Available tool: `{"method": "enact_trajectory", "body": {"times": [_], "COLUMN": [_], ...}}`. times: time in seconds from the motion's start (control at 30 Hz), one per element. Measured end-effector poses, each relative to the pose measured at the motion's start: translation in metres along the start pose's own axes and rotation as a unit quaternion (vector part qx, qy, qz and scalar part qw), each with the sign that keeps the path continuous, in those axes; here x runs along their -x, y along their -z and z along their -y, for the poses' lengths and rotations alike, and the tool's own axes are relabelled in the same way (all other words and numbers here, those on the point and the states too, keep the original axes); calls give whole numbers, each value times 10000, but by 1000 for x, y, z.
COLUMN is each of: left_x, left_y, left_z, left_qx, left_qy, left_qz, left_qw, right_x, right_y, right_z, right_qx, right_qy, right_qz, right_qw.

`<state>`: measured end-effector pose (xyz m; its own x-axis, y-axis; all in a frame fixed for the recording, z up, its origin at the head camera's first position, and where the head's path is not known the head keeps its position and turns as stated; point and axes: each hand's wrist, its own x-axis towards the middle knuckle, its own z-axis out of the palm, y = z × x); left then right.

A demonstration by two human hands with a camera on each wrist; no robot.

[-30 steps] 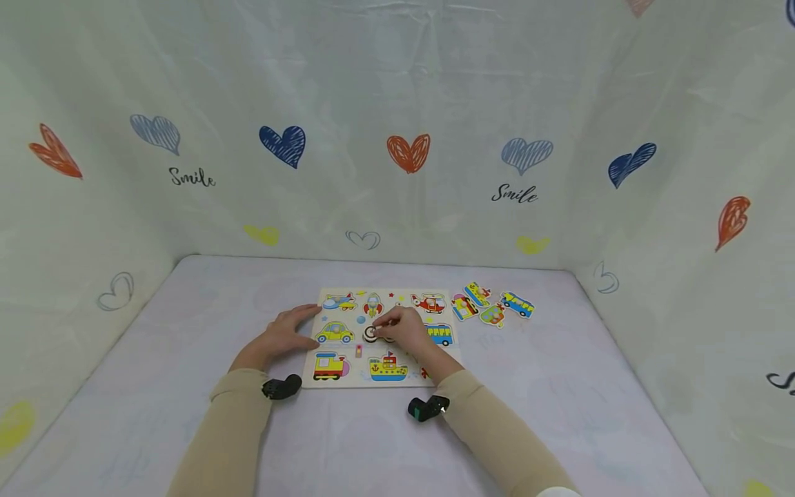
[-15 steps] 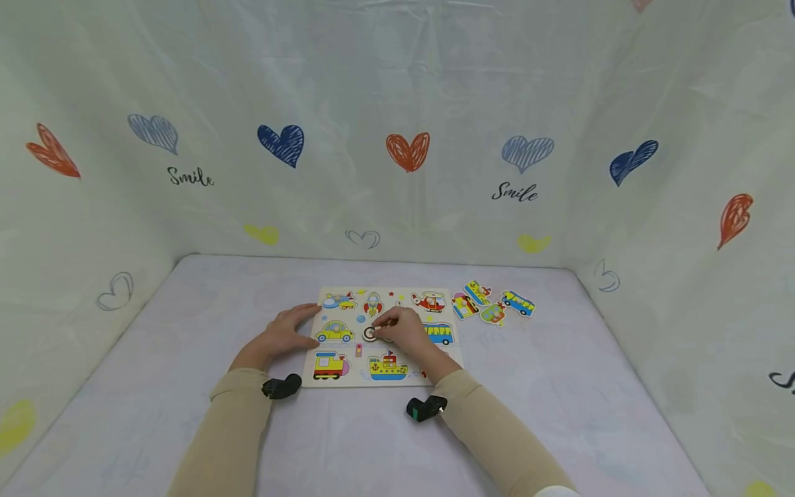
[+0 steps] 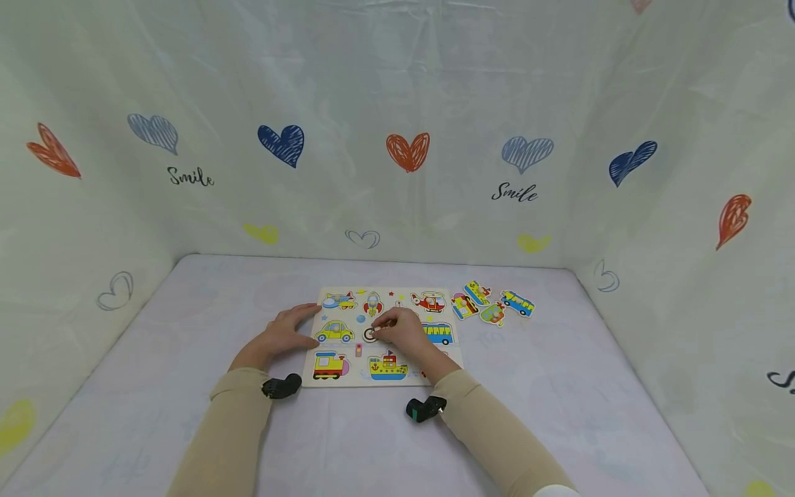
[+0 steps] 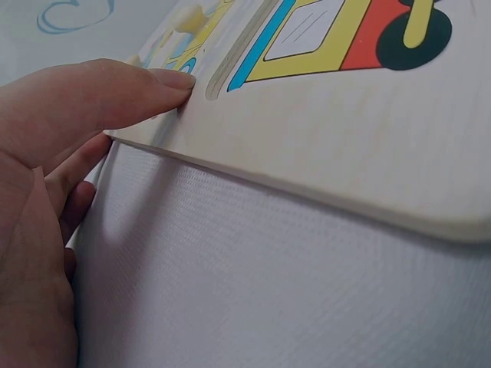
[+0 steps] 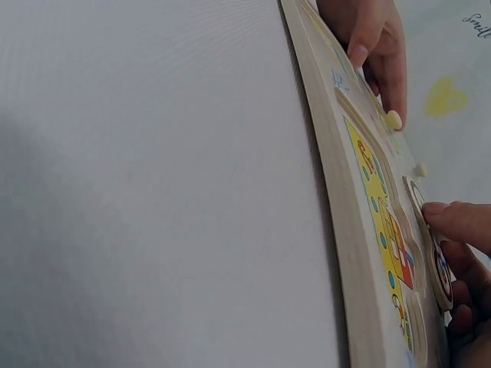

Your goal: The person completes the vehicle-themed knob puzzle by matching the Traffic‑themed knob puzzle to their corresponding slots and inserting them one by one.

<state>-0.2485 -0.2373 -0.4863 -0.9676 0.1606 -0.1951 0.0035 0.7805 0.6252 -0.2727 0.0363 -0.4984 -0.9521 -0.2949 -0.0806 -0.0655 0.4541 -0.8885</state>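
Note:
A wooden puzzle board point(image 3: 360, 379) with vehicle pictures lies before me. My right hand point(image 3: 406, 335) is over its middle, thumb and fingers pinching a puzzle piece point(image 3: 369, 335) with a round wheel at its end. The right wrist view shows that puzzle piece point(image 5: 443, 277) lying along the board top, its far side hidden by the fingers. My left hand point(image 3: 282, 336) rests at the board's left edge; in the left wrist view its thumb point(image 4: 146, 92) lies extended on the top surface beside the train picture point(image 4: 322, 42), while the other fingers reach along the edge.
Several loose pieces lie just right of the board: a bus piece point(image 3: 518, 304), a ship piece point(image 3: 477, 293), a train piece point(image 3: 464, 306) and a green-yellow piece point(image 3: 493, 315). Small knobs stand up from the board. A patterned curtain point(image 3: 335, 200) rises behind the table.
The puzzle piece under my right fingers has shifted slightly, with less of it showing than a second ago. My left hand stays in place.

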Motion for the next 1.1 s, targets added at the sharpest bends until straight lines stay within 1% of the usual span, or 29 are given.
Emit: {"method": "enact_trajectory", "body": {"times": [0.2, 0.6, 0.8, 0.93, 1.1], "left_x": [-1, 1, 0, 1, 1], "left_y": [0, 1, 0, 1, 0], "left_z": [1, 1, 2, 1, -1], "left_qx": [50, 92, 44, 79, 89], "left_qy": [9, 36, 49, 75, 119], "left_qz": [-11, 28, 23, 28, 47], "left_qw": [10000, 9999, 10000, 9999, 9999], "right_x": [1, 4, 9, 11, 15], "right_y": [-1, 5, 18, 28, 45], "right_z": [-2, 5, 8, 4, -2], "right_qx": [109, 68, 24, 10, 31], "right_qy": [71, 80, 46, 138, 73], "right_qz": [-14, -83, -119, -154, -344], "right_qw": [9999, 9999, 9999, 9998, 9994]}}
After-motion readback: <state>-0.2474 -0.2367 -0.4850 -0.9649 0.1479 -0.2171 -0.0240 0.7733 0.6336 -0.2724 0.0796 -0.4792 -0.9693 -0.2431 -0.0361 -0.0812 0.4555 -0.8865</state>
